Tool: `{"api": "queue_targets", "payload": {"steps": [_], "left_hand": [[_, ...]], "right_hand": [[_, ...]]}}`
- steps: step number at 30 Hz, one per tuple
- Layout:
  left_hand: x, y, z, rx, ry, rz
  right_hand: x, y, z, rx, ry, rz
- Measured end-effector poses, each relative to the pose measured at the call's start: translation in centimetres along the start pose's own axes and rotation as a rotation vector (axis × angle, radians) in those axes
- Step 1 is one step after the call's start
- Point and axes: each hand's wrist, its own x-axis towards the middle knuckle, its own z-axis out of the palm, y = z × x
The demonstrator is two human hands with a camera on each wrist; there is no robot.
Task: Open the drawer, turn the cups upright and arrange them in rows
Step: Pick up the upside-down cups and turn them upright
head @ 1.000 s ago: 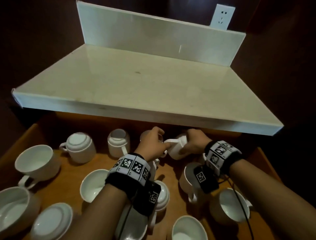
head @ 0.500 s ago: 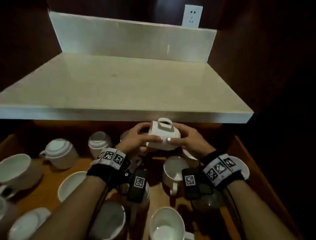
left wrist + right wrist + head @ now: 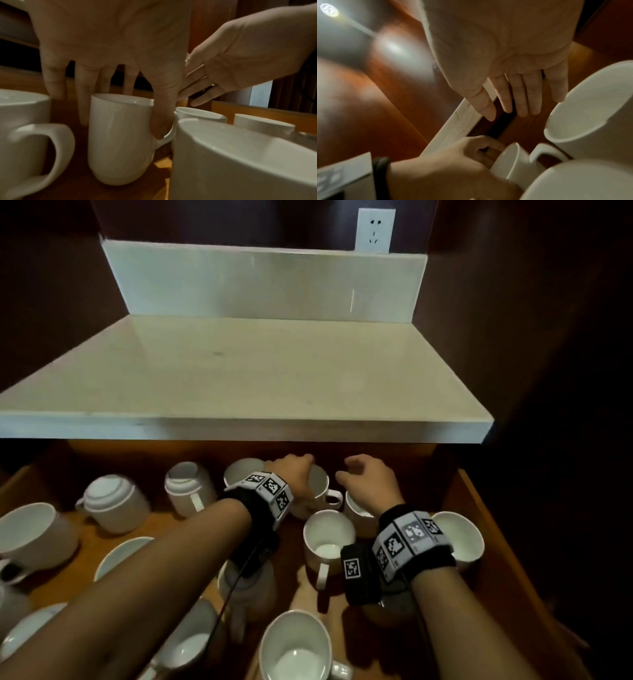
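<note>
The wooden drawer [image 3: 479,529] is open and holds several white cups. My left hand [image 3: 301,472] grips an upright white cup [image 3: 320,486] in the back row, its handle pointing right. In the left wrist view the thumb lies against the cup [image 3: 120,135] beside the handle, with the fingers behind it. My right hand [image 3: 349,470] hovers just right of that cup with its fingers straight, holding nothing; the right wrist view shows the fingers [image 3: 527,94] spread over the drawer's back. Two cups [image 3: 114,501] [image 3: 188,487] at the back left stand upside down.
Upright cups crowd the drawer: one [image 3: 329,539] just in front of my hands, one [image 3: 459,535] under my right wrist, one [image 3: 294,645] near the front. A pale countertop [image 3: 239,378] overhangs the drawer's back edge. A wall socket [image 3: 375,231] sits above.
Both hands held the cup in the air, handle up, half a second ago. It now stands upright on the drawer floor at the back, and my right hand has let go.
</note>
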Motion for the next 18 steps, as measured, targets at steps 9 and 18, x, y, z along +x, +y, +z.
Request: {"api": "queue_targets", "payload": {"steps": [9,18], "left_hand": [[0.4,-0.9,-0.9,0.128,-0.089,-0.011],[-0.8,-7.4,-2.0,0.017,-0.24,-0.227]], "right_hand": [[-0.2,1.0,0.4,-0.185,-0.049,-0.034],[-0.6,0.3,1.3,-0.234,-0.068,-0.093]]}}
